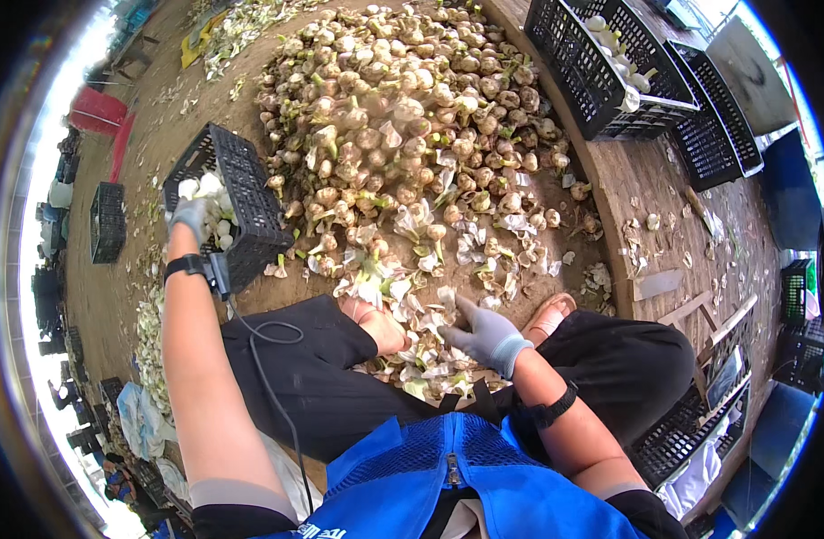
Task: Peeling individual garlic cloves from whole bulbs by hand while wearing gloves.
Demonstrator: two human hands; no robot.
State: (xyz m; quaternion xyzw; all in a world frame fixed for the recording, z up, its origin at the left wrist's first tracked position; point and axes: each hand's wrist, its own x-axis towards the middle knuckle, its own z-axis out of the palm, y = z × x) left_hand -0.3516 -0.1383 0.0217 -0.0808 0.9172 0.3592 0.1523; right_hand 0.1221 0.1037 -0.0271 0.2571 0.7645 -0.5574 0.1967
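My left hand [191,217], in a grey glove, reaches over the near side of a black plastic crate [253,195]. White peeled garlic bulbs [213,185] lie in that crate, against the fingers. Whether the fingers grip one is hidden. My right hand [486,337], gloved too, hovers between my feet with its fingers apart and nothing plainly in them. Loose garlic skins [418,313] are scattered just beyond and below it. A large heap of unpeeled garlic bulbs [385,114] spreads across the ground in front of me.
At the upper right, a black crate [610,74] with white bulbs stands beside another black crate [715,121] on brown ground. A wooden board edge [587,168] borders the heap. Leftward are a small dark crate [107,222] and a red plastic seat [98,111]. A cable [267,370] hangs from my left wrist.
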